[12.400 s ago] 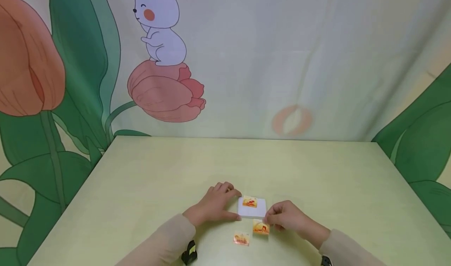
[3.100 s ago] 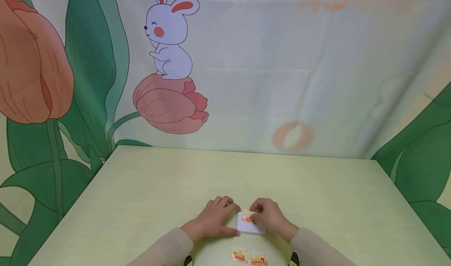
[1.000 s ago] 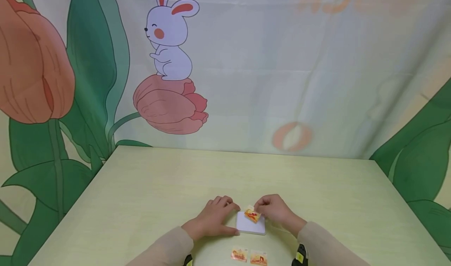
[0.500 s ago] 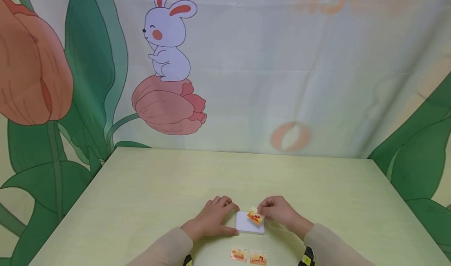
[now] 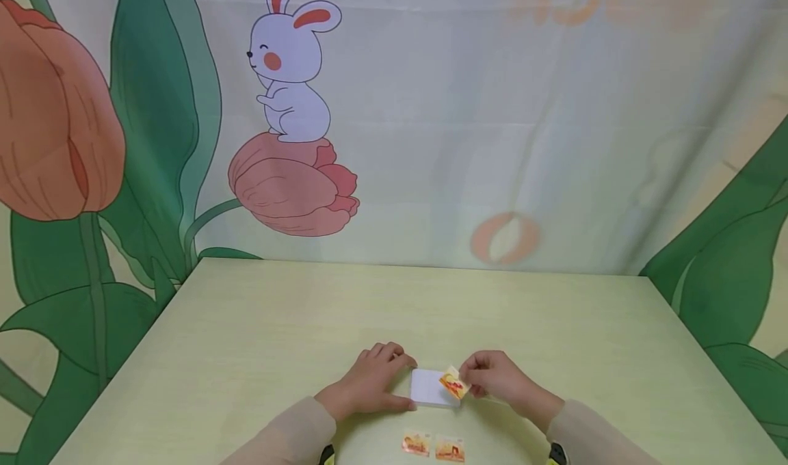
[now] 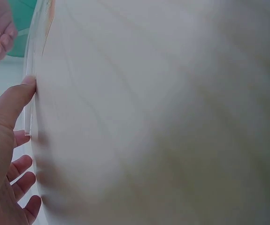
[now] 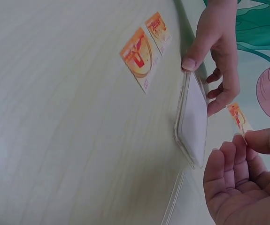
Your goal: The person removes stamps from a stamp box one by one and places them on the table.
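Observation:
In the head view, my right hand [image 5: 503,384] pinches a small orange-and-yellow picture stamp [image 5: 454,384] between thumb and forefinger, tilted over the right side of a white-topped clear plastic case [image 5: 427,387]. The right wrist view shows that stamp [image 7: 236,116] edge-up beside the case [image 7: 194,124], the other fingers loosely bent. My left hand [image 5: 371,383] holds the case at its left side, thumb at the near corner and forefinger at the far one; in the left wrist view the thumb [image 6: 17,101] presses its edge.
Two similar stamps lie side by side nearer the person, the left one [image 5: 416,444] and the right one [image 5: 450,449]. A clear plastic piece [image 7: 174,199] lies to the right of the case. The pale table [image 5: 265,314] ends at a printed curtain [image 5: 418,143].
The right hand has lifted the stamp off the white top and drawn it rightward and slightly toward the person. Earlier, it set another stamp down in front. The left hand stays at the case.

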Tool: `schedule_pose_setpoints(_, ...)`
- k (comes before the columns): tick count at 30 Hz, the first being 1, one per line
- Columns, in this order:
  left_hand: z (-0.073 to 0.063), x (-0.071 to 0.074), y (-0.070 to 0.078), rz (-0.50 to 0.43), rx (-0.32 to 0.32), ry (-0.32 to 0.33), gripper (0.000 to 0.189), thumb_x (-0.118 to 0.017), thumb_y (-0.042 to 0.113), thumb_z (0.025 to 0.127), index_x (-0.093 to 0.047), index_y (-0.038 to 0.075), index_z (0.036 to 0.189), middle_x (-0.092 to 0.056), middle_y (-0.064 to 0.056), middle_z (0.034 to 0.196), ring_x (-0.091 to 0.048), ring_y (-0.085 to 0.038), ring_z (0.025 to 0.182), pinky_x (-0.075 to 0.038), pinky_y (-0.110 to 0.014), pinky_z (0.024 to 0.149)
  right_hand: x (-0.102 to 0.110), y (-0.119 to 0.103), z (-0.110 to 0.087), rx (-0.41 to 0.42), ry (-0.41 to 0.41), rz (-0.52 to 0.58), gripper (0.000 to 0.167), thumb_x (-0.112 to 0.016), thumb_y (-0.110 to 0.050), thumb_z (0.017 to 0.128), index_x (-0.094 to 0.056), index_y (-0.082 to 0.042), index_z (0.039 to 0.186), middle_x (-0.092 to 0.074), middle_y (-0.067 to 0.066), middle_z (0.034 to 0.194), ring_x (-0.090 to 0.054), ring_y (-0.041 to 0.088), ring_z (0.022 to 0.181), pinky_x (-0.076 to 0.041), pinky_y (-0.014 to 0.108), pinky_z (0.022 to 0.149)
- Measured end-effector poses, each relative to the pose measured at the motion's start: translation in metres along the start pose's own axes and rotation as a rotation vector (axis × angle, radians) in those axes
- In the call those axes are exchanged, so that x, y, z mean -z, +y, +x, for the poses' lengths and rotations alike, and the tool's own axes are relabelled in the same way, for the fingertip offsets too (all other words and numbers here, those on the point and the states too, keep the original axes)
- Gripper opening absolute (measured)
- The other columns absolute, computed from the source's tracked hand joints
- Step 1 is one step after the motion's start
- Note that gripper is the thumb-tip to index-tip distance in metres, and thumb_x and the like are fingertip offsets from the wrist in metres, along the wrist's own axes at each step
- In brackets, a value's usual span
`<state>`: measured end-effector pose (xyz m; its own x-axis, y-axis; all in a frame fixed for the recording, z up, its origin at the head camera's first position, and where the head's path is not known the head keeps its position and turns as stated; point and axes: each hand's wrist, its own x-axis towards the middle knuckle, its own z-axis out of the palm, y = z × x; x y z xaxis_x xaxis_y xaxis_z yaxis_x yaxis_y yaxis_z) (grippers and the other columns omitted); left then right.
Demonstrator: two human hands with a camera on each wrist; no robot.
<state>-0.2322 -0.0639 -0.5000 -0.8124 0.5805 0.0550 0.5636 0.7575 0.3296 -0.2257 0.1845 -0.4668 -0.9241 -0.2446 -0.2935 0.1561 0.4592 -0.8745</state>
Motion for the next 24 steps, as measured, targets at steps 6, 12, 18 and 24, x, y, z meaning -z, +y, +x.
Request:
schedule_pose_setpoints(6, 0.000, 0.000, 0.000, -0.007, -0.012, 0.002, 0.059, -0.069, 0.055, 0.079, -0.054, 0.021, 0.125, -0.048, -0.003, 0.121, -0.043, -0.022, 0.110, -0.037, -0.042, 0.089, 0.005, 0.004, -0.006, -0.009, -0.029, 0.014, 0.011, -0.054, -0.003, 0.090, -0.062, 0.004, 0.090, -0.059, 0.004, 0.078, -0.053, 0.014, 0.066, -0.050, 0.029, 0.064)
schedule_pose_setpoints(12, 0.000, 0.000, 0.000, -0.014, -0.014, 0.005, 0.059, -0.070, 0.054, 0.078, -0.054, 0.021, 0.124, -0.048, -0.003, 0.120, -0.043, -0.022, 0.110, -0.037, -0.041, 0.088, 0.010, 0.006, -0.016, 0.016, -0.089, 0.028, 0.012, -0.053, -0.005, 0.090, -0.061, 0.004, 0.091, -0.057, 0.002, 0.075, -0.054, 0.013, 0.066, -0.050, 0.029, 0.064)
schedule_pose_setpoints(18, 0.001, 0.002, 0.001, -0.019, -0.012, 0.008, 0.059, -0.071, 0.052, 0.078, -0.054, 0.020, 0.124, -0.048, -0.003, 0.120, -0.043, -0.022, 0.109, -0.037, -0.041, 0.088, 0.014, 0.010, -0.024, -0.003, -0.096, 0.043, 0.010, -0.055, -0.004, 0.087, -0.061, 0.004, 0.090, -0.058, 0.002, 0.073, -0.055, 0.013, 0.063, -0.049, 0.027, 0.061)
schedule_pose_setpoints(24, 0.001, 0.001, 0.000, -0.008, -0.021, 0.021, 0.058, -0.070, 0.053, 0.078, -0.054, 0.021, 0.124, -0.048, -0.002, 0.119, -0.044, -0.022, 0.109, -0.037, -0.041, 0.088, 0.015, 0.012, -0.034, -0.048, -0.096, 0.063, 0.009, -0.053, -0.003, 0.088, -0.060, 0.003, 0.087, -0.056, 0.001, 0.072, -0.054, 0.011, 0.060, -0.048, 0.026, 0.059)
